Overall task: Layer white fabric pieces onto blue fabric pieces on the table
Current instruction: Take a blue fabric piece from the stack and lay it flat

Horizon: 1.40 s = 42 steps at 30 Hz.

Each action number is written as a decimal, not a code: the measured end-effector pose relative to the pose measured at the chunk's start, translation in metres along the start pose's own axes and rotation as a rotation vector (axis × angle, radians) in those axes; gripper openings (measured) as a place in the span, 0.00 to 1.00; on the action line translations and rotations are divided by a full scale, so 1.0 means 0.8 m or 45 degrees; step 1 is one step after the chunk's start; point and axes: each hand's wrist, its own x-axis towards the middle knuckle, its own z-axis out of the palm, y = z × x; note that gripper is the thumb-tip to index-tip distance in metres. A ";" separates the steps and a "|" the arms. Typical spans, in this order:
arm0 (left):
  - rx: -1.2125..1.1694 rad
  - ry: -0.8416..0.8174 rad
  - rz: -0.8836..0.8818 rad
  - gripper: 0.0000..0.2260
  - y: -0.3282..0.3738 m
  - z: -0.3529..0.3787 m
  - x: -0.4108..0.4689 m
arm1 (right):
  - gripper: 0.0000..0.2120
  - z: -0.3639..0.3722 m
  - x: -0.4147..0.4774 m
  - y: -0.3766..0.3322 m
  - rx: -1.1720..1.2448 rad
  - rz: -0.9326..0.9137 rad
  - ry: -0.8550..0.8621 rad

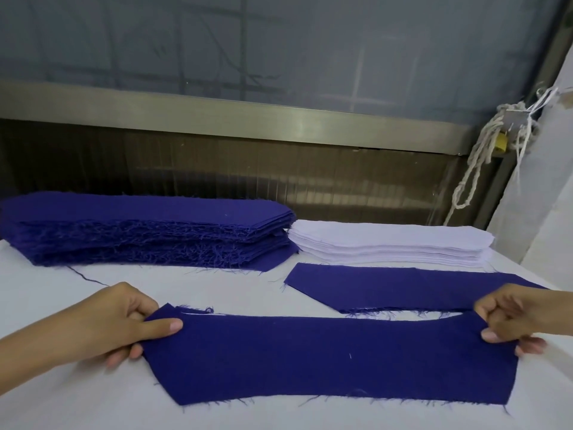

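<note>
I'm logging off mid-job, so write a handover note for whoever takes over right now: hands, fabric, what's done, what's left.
Left hand pinches the left end of the near blue fabric piece; right hand pinches its right end.
A second blue piece lies just behind it on the table; blue stack back left, white stack back right.
Done: two blue pieces out on the table.
Left: no white piece shows on either; layer one onto each.

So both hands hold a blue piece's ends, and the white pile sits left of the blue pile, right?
No. The head view shows the white pile right of the blue pile. The left hand and right hand do hold the blue piece by its ends.
</note>
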 end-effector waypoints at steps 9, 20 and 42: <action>0.101 0.098 -0.004 0.28 -0.002 0.004 0.000 | 0.12 0.009 0.001 -0.011 -0.062 0.032 -0.002; 0.285 0.182 -0.002 0.29 -0.009 0.009 0.006 | 0.13 0.006 0.001 -0.003 -0.119 0.073 0.043; 0.806 0.937 0.419 0.28 -0.060 0.024 0.031 | 0.29 0.048 -0.065 -0.065 -0.579 0.362 0.482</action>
